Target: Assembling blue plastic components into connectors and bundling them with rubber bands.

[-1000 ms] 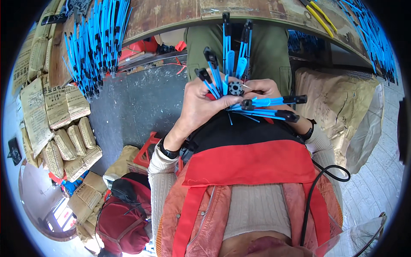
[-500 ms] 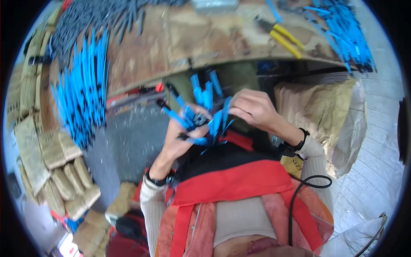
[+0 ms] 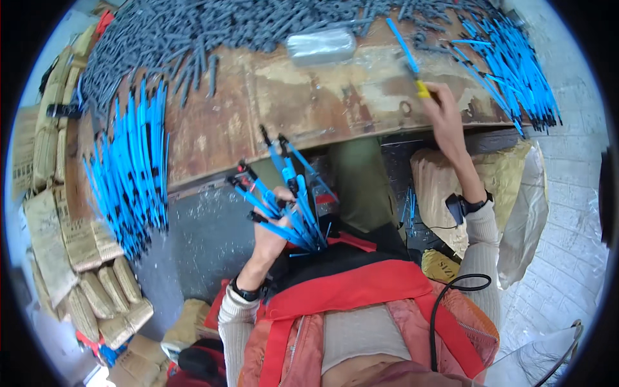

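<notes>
My left hand (image 3: 267, 244) is closed around a fanned bunch of blue sticks with black ends (image 3: 298, 203), held above my lap and in front of the table edge. The sticks spread upward in several directions from the grip. Out over the right part of the table, my right hand (image 3: 446, 116) is closed on yellow-handled pliers (image 3: 422, 89). Most of the tool is covered by the fingers or blurred. Just beyond it lies a single blue stick (image 3: 401, 44).
A wooden table (image 3: 213, 138) carries a heap of dark grey plug-like pieces (image 3: 251, 29) and a clear plastic-wrapped block (image 3: 320, 46). Piles of blue sticks lie left (image 3: 132, 168) and right (image 3: 512, 71). Brown paper sacking (image 3: 445, 187) hangs right; stacked packets (image 3: 84, 226) stand left.
My right hand has left the bunch and reached forward and right onto the pliers, which lay free on the table before. My left hand still holds the bunch. The view has shifted, showing more table.
</notes>
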Available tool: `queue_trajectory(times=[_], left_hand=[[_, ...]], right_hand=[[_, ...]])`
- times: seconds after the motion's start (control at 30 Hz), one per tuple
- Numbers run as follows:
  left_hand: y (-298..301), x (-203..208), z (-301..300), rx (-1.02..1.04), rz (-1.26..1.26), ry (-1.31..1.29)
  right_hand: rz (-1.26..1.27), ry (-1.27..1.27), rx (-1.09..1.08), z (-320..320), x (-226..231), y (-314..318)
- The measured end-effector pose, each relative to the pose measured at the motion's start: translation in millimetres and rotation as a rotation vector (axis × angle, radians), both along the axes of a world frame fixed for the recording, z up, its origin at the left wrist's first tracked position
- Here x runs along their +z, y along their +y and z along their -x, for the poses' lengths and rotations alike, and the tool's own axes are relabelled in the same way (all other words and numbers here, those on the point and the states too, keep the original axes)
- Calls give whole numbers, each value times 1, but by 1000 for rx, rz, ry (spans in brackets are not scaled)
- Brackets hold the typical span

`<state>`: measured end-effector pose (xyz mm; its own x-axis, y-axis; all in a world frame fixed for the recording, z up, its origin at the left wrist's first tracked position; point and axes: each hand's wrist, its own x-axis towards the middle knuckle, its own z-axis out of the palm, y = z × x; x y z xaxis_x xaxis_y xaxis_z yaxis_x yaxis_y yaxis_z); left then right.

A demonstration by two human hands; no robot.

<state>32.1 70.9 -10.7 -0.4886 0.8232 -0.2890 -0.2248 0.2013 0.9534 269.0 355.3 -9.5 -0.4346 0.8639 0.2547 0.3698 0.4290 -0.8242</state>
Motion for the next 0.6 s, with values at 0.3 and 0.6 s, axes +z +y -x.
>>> queue_trajectory(times=[0.3,0.6], left_hand=[[-54,45,-14,-283,-145,353],[-109,66,-34,-364,-164,565]], right_hand=[[257,-316,891,3,65,-151],[-282,-401,941,6,68,-212]])
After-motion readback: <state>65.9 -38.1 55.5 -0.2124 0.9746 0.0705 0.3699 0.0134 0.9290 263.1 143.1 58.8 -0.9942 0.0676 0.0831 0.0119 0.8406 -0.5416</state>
